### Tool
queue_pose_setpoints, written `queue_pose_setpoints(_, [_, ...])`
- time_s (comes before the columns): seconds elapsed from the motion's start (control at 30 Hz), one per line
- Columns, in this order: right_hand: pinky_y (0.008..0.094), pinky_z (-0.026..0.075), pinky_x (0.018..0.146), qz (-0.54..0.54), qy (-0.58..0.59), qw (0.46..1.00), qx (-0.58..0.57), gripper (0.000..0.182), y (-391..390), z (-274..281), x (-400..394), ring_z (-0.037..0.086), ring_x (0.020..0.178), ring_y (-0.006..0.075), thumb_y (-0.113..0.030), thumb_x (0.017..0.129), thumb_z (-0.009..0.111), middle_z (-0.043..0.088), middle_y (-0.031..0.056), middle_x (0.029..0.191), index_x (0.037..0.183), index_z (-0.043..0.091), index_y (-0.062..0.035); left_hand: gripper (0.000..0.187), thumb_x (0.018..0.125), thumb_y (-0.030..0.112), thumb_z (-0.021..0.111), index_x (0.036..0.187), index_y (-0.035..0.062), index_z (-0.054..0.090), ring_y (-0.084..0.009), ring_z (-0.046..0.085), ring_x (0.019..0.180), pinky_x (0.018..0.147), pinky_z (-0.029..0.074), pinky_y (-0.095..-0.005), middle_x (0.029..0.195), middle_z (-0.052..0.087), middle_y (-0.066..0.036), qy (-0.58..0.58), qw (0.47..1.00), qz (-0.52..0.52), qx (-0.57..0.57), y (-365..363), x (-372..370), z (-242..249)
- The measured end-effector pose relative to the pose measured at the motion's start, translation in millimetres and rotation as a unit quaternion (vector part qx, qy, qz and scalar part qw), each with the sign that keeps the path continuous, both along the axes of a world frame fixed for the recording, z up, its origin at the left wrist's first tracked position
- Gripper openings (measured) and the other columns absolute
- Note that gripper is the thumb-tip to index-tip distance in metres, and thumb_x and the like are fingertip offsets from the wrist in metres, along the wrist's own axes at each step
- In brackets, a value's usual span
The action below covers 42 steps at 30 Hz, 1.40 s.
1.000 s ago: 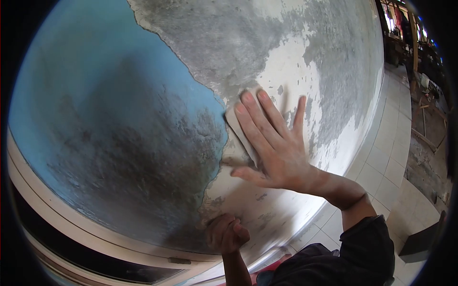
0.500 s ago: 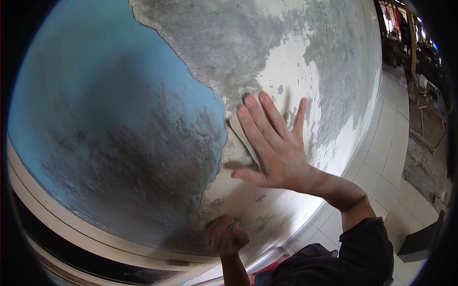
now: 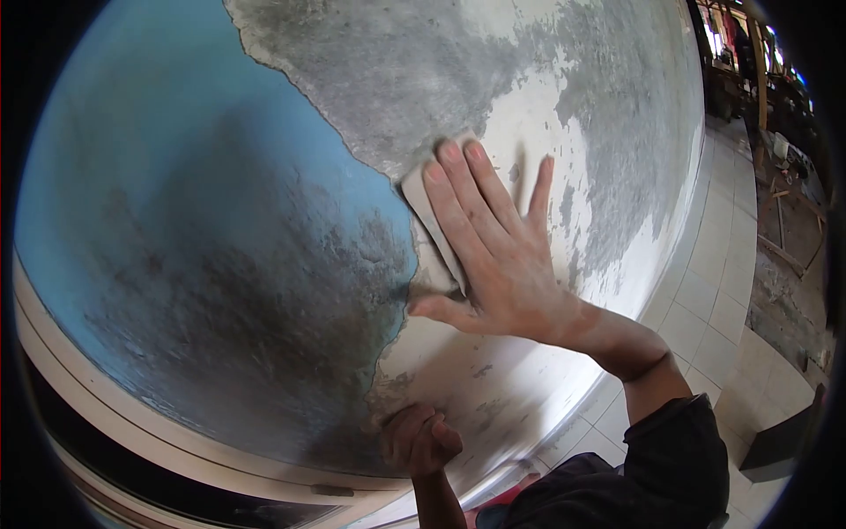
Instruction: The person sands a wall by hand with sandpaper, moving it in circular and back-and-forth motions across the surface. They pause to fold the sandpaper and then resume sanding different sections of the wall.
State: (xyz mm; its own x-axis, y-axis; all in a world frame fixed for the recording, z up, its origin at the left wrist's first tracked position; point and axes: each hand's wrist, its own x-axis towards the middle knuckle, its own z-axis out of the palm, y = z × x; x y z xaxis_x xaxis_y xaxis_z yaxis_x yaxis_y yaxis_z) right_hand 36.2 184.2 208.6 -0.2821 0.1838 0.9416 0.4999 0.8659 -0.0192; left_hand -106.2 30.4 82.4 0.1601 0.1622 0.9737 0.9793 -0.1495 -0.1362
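Note:
A pale, thin sheet of sandpaper (image 3: pixel 425 196) lies against the patchy wall (image 3: pixel 423 88), at the ragged border between blue paint (image 3: pixel 211 79) and bare grey-white plaster. My right hand (image 3: pixel 502 256) presses it flat from above, its fingers stretched out and the little finger spread away. The sheet's left edge shows past the fingers; the rest is under my palm. Lower down, my left hand (image 3: pixel 419 438) is curled closed beside the wall, near the bottom of the blue area. Whether anything is inside its fingers is hidden.
A cream-coloured frame (image 3: pixel 159 401) with a dark opening runs along the lower left. On the right are pale floor tiles (image 3: pixel 705 300), a dark block-like object (image 3: pixel 784 441), and rough ground with wood pieces and clutter (image 3: pixel 780 225).
My right hand and the sandpaper have slid up and left along the wall, towards the blue paint's edge. My left hand has hardly moved.

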Motion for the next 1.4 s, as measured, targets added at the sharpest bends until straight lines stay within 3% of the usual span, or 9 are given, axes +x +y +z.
queue_pose_setpoints(0.07, [0.0689,-0.010,0.099,0.012,-0.017,1.000,-0.001,0.103,2.1,-21.1,0.2,0.013,0.140,0.0350,-0.074,0.077,0.043,0.020,0.0217,0.149,0.143,0.022,0.0028,0.024,0.086,0.014,0.050,0.064,0.0063,0.056,-0.0207,0.059,0.061,0.056,0.051,-0.0334,0.067,0.059,-0.007,0.006,1.000,-0.003,0.001,-2.0,-3.3,-1.6])
queue_pose_setpoints(0.3, [0.0697,-0.009,0.099,-0.018,-0.033,0.999,0.001,0.103,-0.3,5.4,1.9,0.013,0.141,0.0348,-0.075,0.077,0.041,0.019,0.0232,0.149,0.143,0.022,0.0026,0.026,0.087,0.016,0.051,0.063,0.0065,0.055,-0.0211,0.059,0.061,0.056,0.051,-0.0332,0.068,0.059,-0.007,0.011,1.000,0.020,0.012,1.9,2.7,2.3])
queue_pose_setpoints(0.4, [0.0764,0.008,0.095,0.039,0.006,0.999,-0.003,0.096,1.2,-23.1,0.9,0.017,0.140,0.0298,-0.066,0.076,0.054,0.022,0.0145,0.150,0.143,0.026,-0.0027,0.026,0.087,0.016,0.051,0.062,0.0071,0.055,-0.0211,0.058,0.062,0.057,0.051,-0.0334,0.068,0.059,-0.007,0.003,1.000,0.014,0.006,-0.7,0.0,-1.5])
queue_pose_setpoints(0.63, [0.0737,0.006,0.097,0.045,0.020,0.999,0.008,0.076,2.8,5.1,1.2,0.018,0.139,0.0354,-0.044,0.088,0.052,0.021,0.0203,0.149,0.143,0.024,0.0008,0.025,0.087,0.015,0.052,0.063,0.0086,0.057,-0.0222,0.059,0.064,0.058,0.049,-0.0338,0.072,0.061,-0.006,0.015,0.997,0.063,-0.029,-0.2,4.9,-0.3])
queue_pose_setpoints(0.9, [0.0660,0.014,0.104,0.185,-0.069,0.962,-0.189,0.052,-26.3,-117.5,44.3,0.025,0.136,0.0330,-0.023,0.091,0.051,0.033,0.0175,0.143,0.136,0.038,-0.0014,0.010,0.079,0.008,0.059,0.068,0.0080,0.058,-0.0240,0.061,0.071,0.069,0.049,-0.0362,0.076,0.062,-0.006,-0.100,0.986,0.028,-0.131,-15.4,22.6,-11.2])
queue_pose_setpoints(1.13, [0.0384,0.039,0.095,0.262,0.147,0.797,-0.524,0.030,-80.4,-243.1,80.5,0.053,0.110,0.0335,-0.013,0.097,0.039,0.057,0.0220,0.114,0.116,0.055,0.0043,0.025,0.083,0.021,0.064,0.097,0.0007,0.062,-0.0321,0.061,0.091,0.084,0.046,-0.0397,0.093,0.064,-0.016,-0.245,0.876,-0.097,-0.405,-11.0,59.6,-51.0])
queue_pose_setpoints(1.27, [0.0270,0.045,0.079,0.262,0.259,0.557,-0.744,0.033,-112.4,-299.8,78.7,0.057,0.090,0.0128,-0.024,0.098,0.043,0.062,0.0067,0.095,0.111,0.057,0.0034,0.057,0.089,0.041,0.056,0.128,-0.0010,0.047,-0.0364,0.057,0.108,0.094,0.042,-0.0397,0.114,0.058,-0.026,-0.367,0.710,-0.103,-0.592,-23.4,76.2,-100.9])
queue_pose_setpoints(1.33, [0.0265,0.046,0.079,0.313,0.271,0.416,-0.810,0.035,-117.9,-328.5,73.6,0.057,0.092,0.0118,-0.028,0.098,0.045,0.062,0.0058,0.097,0.113,0.057,0.0018,0.060,0.090,0.042,0.055,0.129,-0.0027,0.044,-0.0360,0.056,0.109,0.093,0.042,-0.0391,0.115,0.058,-0.026,-0.441,0.620,-0.143,-0.633,-29.3,83.9,-118.9])
queue_pose_setpoints(1.4, [0.0285,0.049,0.079,0.344,0.224,0.382,-0.828,0.039,-114.5,-331.5,77.8,0.059,0.092,0.0141,-0.030,0.097,0.048,0.060,0.0089,0.103,0.120,0.052,0.0007,0.061,0.092,0.042,0.053,0.128,-0.0053,0.041,-0.0297,0.059,0.106,0.090,0.044,-0.0359,0.112,0.060,-0.024,-0.523,0.585,-0.163,-0.598,-40.3,87.5,-157.5])
